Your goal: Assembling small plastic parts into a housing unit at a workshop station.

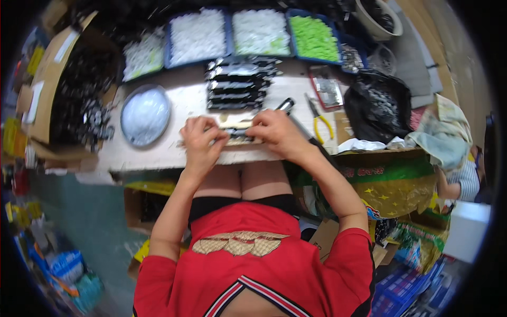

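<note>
My left hand (203,145) and my right hand (279,133) are at the near edge of the white table. Between them lies a small black strip-like part (241,133) with a beige bar (236,125) just behind it. The fingers of both hands are closed on the black part's two ends, and the fingertips hide those ends. Beyond them, several black and silver strips (237,87) lie stacked in rows. A black tool handle (288,104) is beside my right hand, partly covered by it.
Blue trays hold white pieces (198,37) and green pieces (315,37) along the back. A round dish (145,116) stands left, near a cardboard box (50,90) of black parts. At right are yellow-handled pliers (319,122), a clear case (326,87) and a black bag (377,108).
</note>
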Available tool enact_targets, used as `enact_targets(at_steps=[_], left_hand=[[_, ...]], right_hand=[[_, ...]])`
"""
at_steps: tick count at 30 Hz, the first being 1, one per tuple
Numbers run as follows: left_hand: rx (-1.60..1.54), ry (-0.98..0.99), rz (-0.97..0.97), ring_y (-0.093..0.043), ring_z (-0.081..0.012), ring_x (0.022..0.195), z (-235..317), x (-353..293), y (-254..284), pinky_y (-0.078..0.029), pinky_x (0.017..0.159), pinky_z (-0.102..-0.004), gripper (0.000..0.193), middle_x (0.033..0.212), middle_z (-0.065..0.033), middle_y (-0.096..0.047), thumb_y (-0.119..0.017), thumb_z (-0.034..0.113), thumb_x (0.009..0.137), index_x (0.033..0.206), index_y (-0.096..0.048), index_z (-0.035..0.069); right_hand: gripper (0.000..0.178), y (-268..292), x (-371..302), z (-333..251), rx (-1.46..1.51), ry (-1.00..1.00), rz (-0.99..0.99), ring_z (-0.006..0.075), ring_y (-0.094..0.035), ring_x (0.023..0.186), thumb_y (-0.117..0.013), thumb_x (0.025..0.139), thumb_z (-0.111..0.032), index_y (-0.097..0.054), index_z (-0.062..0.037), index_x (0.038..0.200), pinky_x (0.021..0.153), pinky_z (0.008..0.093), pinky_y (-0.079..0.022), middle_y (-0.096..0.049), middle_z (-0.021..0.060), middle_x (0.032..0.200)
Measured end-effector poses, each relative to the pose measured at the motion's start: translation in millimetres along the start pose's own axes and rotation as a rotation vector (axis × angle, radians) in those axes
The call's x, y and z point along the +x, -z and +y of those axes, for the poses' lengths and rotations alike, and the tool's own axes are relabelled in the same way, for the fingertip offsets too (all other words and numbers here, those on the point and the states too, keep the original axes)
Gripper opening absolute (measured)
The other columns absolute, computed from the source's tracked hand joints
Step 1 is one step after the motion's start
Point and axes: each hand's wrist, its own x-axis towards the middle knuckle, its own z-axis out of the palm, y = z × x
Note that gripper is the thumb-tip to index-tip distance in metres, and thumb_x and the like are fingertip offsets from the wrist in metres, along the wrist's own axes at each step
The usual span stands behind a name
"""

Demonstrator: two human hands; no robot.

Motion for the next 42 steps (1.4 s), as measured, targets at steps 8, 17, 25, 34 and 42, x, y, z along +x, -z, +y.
enact_targets(at_steps=[8,17,25,34,42], left_hand=[[-0.018,0.007,-0.030,-0.045,-0.0221,0.088,4.6,1.8,-1.0,-0.029,0.076,-0.0348,0.010,0.083,-0.0017,-0.053,-0.070,0.010,0.063,0.069,-0.064,0.011],[-0.031,0.024,-0.070,-0.046,-0.0213,0.087,9.3,4.3,2.7,-0.028,0.077,-0.0345,0.012,0.084,-0.0028,-0.054,-0.070,0.009,0.061,0.070,-0.063,0.010],[-0.043,0.009,-0.058,-0.046,-0.0210,0.087,5.9,7.0,1.6,-0.029,0.076,-0.0344,0.012,0.084,-0.0025,-0.054,-0.071,0.010,0.062,0.071,-0.064,0.011],[-0.046,-0.019,-0.023,-0.046,-0.0214,0.086,4.7,-2.5,1.9,-0.028,0.076,-0.0349,0.009,0.083,-0.0019,-0.054,-0.070,0.011,0.064,0.071,-0.064,0.011],[-0.127,0.145,0.074,-0.046,-0.0243,0.096,2.2,-13.2,15.9,-0.034,0.085,-0.0352,0.029,0.097,-0.0066,-0.053,-0.073,0.012,0.061,0.090,-0.065,0.009]], right_hand=[[0.015,95.1,37.1,81.4,-0.340,-0.115,0.392,0.0287,-0.057,0.072,-0.060,0.067,0.003,-0.063,-0.0040,0.080,0.061,0.0365,-0.046,-0.059,0.0105,0.078],[0.030,171.9,93.0,254.8,-0.795,-0.933,0.337,0.0305,-0.051,0.102,-0.062,0.077,-0.024,-0.060,-0.0096,0.103,0.082,0.0527,-0.037,-0.056,0.0106,0.107],[0.028,189.3,133.1,255.0,-0.266,-0.538,0.647,0.0262,-0.058,0.091,-0.061,0.077,-0.020,-0.062,-0.0103,0.103,0.078,0.0387,-0.040,-0.063,0.0057,0.096],[0.036,182.1,109.5,179.6,0.617,-0.669,0.489,0.0066,-0.053,0.079,-0.064,0.081,-0.023,-0.054,-0.0080,0.112,0.059,0.0228,-0.042,-0.058,-0.0036,0.091],[0.038,153.4,100.8,113.0,0.917,-0.515,0.524,0.0112,-0.059,0.070,-0.053,0.090,-0.021,-0.046,-0.0049,0.123,0.061,0.0242,-0.044,-0.056,0.0002,0.084]])
